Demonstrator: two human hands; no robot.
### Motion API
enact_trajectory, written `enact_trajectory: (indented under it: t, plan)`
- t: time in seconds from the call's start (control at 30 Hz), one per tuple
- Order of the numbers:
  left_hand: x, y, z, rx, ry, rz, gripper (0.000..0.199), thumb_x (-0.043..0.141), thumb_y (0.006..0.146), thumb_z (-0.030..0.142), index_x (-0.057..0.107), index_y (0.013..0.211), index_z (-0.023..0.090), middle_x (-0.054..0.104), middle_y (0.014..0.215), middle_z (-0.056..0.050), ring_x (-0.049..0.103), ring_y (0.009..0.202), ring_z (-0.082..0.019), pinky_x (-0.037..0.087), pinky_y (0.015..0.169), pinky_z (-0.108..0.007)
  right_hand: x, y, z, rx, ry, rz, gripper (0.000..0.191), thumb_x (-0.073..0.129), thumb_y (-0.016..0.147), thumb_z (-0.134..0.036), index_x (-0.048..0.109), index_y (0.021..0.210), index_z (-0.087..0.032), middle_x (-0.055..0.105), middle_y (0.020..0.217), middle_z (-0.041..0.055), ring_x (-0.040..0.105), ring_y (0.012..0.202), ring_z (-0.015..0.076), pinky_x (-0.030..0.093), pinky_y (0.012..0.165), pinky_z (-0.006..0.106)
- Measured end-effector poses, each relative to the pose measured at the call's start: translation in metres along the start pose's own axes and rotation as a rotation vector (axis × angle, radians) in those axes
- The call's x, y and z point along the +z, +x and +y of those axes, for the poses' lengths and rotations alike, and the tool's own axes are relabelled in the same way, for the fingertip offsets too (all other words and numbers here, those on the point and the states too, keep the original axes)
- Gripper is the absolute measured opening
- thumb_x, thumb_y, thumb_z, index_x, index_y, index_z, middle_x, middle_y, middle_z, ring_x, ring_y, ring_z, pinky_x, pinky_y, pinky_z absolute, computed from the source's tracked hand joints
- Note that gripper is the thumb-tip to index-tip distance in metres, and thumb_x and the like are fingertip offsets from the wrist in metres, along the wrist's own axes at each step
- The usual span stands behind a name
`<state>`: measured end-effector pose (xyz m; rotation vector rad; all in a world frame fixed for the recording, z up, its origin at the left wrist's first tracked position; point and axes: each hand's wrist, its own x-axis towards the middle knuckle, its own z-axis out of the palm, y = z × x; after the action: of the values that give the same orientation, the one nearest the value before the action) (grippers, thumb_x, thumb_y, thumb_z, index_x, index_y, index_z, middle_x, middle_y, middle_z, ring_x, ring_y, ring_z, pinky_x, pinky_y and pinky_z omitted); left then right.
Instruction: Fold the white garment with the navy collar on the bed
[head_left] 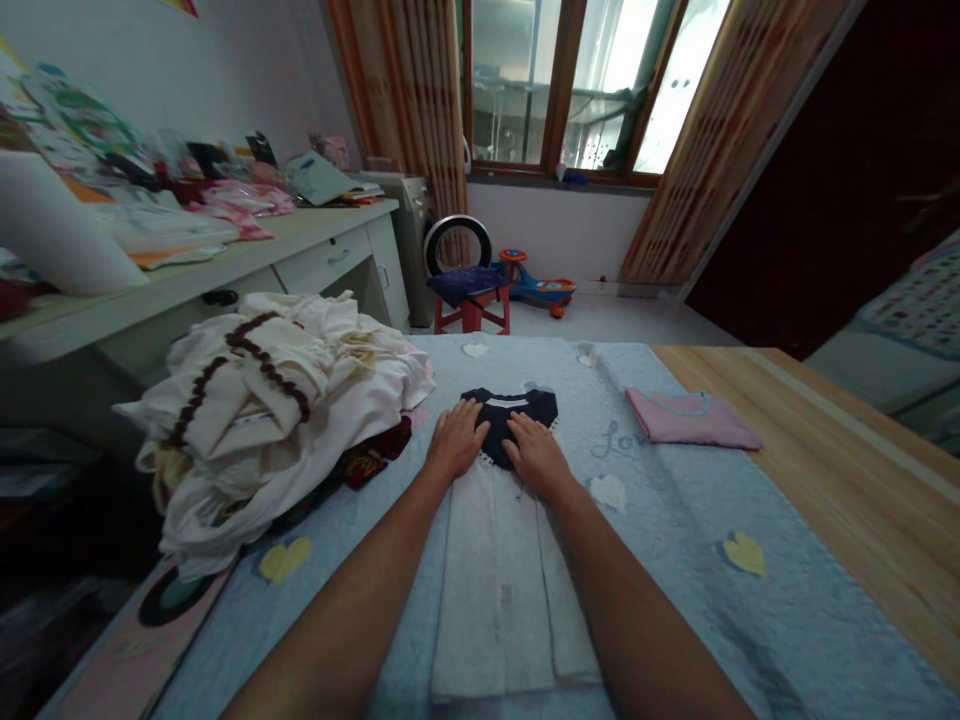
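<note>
A white garment with a dark navy collar [504, 588] lies lengthwise in front of me, its collar at the far end and its pale body folded narrow. My left hand [454, 438] rests flat on the left side of the collar, fingers stretched forward. On the collar's right side lies my right hand [538, 456], also flat with fingers extended. Neither hand grips the cloth. A light blue cover [675, 600] with heart patches is spread beneath the garment. Off to the right sits a folded pink garment [694, 418].
A heap of white and cream clothes [300, 400] rises at the left, with dark red patterned cloth [379, 455] under it. Bare wood [855, 440] shows along the right. Beyond the far edge stand a red stool [472, 312] and a blue ride-on toy [536, 285]; a cluttered desk [322, 235] is at left.
</note>
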<state>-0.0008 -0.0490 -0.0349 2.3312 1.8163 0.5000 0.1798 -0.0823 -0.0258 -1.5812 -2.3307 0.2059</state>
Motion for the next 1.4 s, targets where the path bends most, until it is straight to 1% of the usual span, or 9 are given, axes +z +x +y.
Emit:
enact_trajectory:
  t: [0.13, 0.33, 0.47, 0.67, 0.8, 0.97, 1.13, 1.27, 1.4]
  plan:
    - [-0.001, 0.002, 0.001, -0.014, 0.013, 0.007, 0.049, 0.037, 0.101, 0.037, 0.045, 0.144, 0.017, 0.043, 0.155, -0.011, 0.035, 0.145, -0.024, 0.027, 0.118, -0.045, -0.002, 0.001, -0.003, 0.032, -0.059, -0.051, 0.055, 0.045, 0.098, -0.037, 0.045, 0.147, -0.011, 0.036, 0.158, 0.0134, 0.030, 0.147, 0.0267, 0.023, 0.119, 0.045]
    - [-0.009, 0.012, -0.003, -0.058, 0.001, -0.014, 0.053, 0.050, 0.095, 0.042, 0.047, 0.143, 0.021, 0.046, 0.153, -0.008, 0.040, 0.140, -0.027, 0.034, 0.113, -0.046, -0.005, 0.000, -0.005, 0.067, -0.074, -0.092, 0.062, 0.043, 0.098, -0.044, 0.039, 0.151, -0.013, 0.030, 0.161, 0.0099, 0.024, 0.149, 0.0262, 0.019, 0.120, 0.045]
    - [-0.010, 0.015, -0.006, -0.067, 0.020, 0.004, 0.051, 0.050, 0.095, 0.042, 0.049, 0.142, 0.023, 0.048, 0.151, -0.007, 0.043, 0.136, -0.028, 0.038, 0.110, -0.046, -0.007, -0.001, -0.005, 0.075, -0.069, -0.106, 0.068, 0.044, 0.096, -0.050, 0.036, 0.152, -0.013, 0.027, 0.162, 0.0092, 0.023, 0.149, 0.0262, 0.016, 0.121, 0.044]
    - [-0.004, 0.014, -0.003, -0.091, 0.079, -0.010, 0.054, 0.044, 0.097, 0.043, 0.044, 0.146, 0.023, 0.041, 0.156, -0.007, 0.032, 0.145, -0.031, 0.022, 0.118, -0.055, -0.007, -0.001, -0.006, 0.076, -0.069, -0.103, 0.075, 0.045, 0.094, -0.057, 0.035, 0.153, -0.013, 0.025, 0.162, 0.0123, 0.021, 0.150, 0.0283, 0.016, 0.120, 0.046]
    - [-0.005, 0.013, -0.002, -0.112, 0.076, -0.008, 0.057, 0.045, 0.096, 0.046, 0.043, 0.147, 0.021, 0.039, 0.157, -0.010, 0.027, 0.147, -0.034, 0.021, 0.118, -0.059, -0.005, -0.001, -0.006, 0.089, -0.070, -0.094, 0.075, 0.046, 0.093, -0.058, 0.036, 0.152, -0.013, 0.024, 0.163, 0.0142, 0.021, 0.150, 0.0291, 0.016, 0.120, 0.046]
    - [-0.007, 0.012, -0.006, -0.121, 0.024, 0.027, 0.058, 0.046, 0.096, 0.046, 0.043, 0.147, 0.019, 0.039, 0.157, -0.012, 0.027, 0.148, -0.033, 0.023, 0.119, -0.056, -0.004, -0.001, -0.006, 0.109, -0.075, -0.093, 0.074, 0.047, 0.094, -0.057, 0.037, 0.152, -0.013, 0.021, 0.163, 0.0159, 0.019, 0.150, 0.0298, 0.016, 0.120, 0.046]
    - [-0.009, 0.012, -0.013, -0.036, -0.075, 0.098, 0.045, 0.041, 0.098, 0.031, 0.051, 0.140, 0.018, 0.046, 0.153, -0.008, 0.034, 0.146, -0.022, 0.028, 0.119, -0.043, -0.005, 0.000, -0.006, 0.117, -0.072, -0.106, 0.073, 0.046, 0.094, -0.056, 0.036, 0.152, -0.013, 0.022, 0.163, 0.0158, 0.020, 0.150, 0.0309, 0.016, 0.120, 0.047]
    - [-0.008, 0.012, -0.012, 0.008, -0.070, 0.042, 0.041, 0.043, 0.096, 0.027, 0.057, 0.134, 0.018, 0.053, 0.147, -0.008, 0.043, 0.140, -0.021, 0.031, 0.118, -0.041, -0.004, 0.000, -0.005, 0.116, -0.070, -0.101, 0.073, 0.046, 0.095, -0.056, 0.036, 0.152, -0.013, 0.022, 0.163, 0.0156, 0.020, 0.150, 0.0306, 0.016, 0.120, 0.047]
    - [-0.007, 0.011, -0.009, 0.010, -0.033, 0.040, 0.045, 0.049, 0.094, 0.028, 0.054, 0.138, 0.017, 0.052, 0.148, -0.009, 0.043, 0.140, -0.022, 0.030, 0.118, -0.042, -0.003, 0.000, -0.004, 0.110, -0.074, -0.082, 0.068, 0.044, 0.097, -0.053, 0.037, 0.152, -0.014, 0.024, 0.162, 0.0151, 0.022, 0.149, 0.0299, 0.018, 0.119, 0.047]
